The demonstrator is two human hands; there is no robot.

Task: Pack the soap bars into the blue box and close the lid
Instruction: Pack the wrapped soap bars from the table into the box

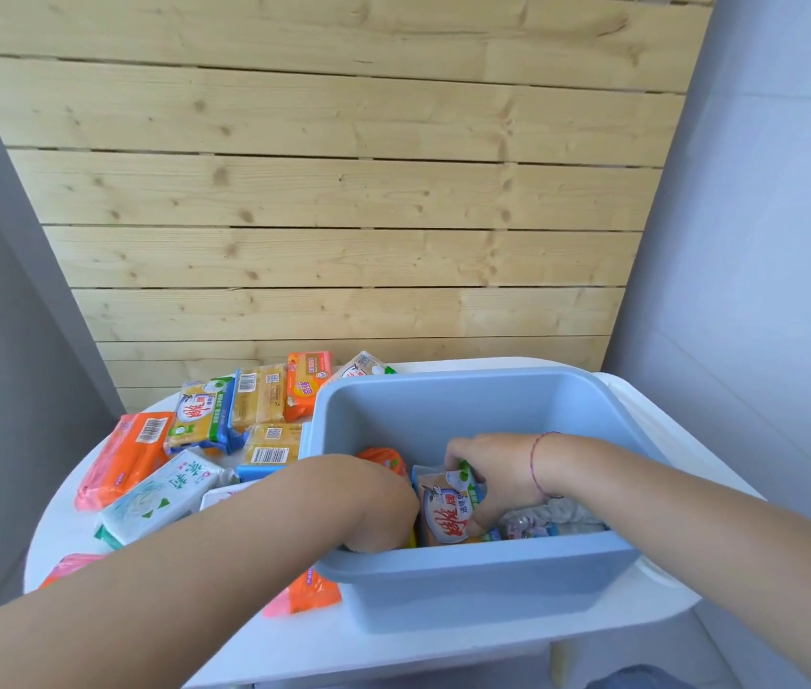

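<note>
The blue box [443,410] stands open on the white table [393,643]. Both my hands reach down into it. My right hand [493,464] grips the top of a blue-and-green soap pack with red characters [446,517], standing it upright near the box's front wall. My left hand [378,509] sits just left of that pack, with its fingers hidden behind the front wall. An orange soap pack [383,457] and a pale wrapped pack [552,522] lie inside the box. No lid is on the box.
Several loose soap packs lie on the table left of the box: an orange one [130,455], a white-green one [165,494], yellow ones [259,400]. Another orange pack [314,591] lies at the box's front left corner. A wooden plank wall [344,191] stands behind.
</note>
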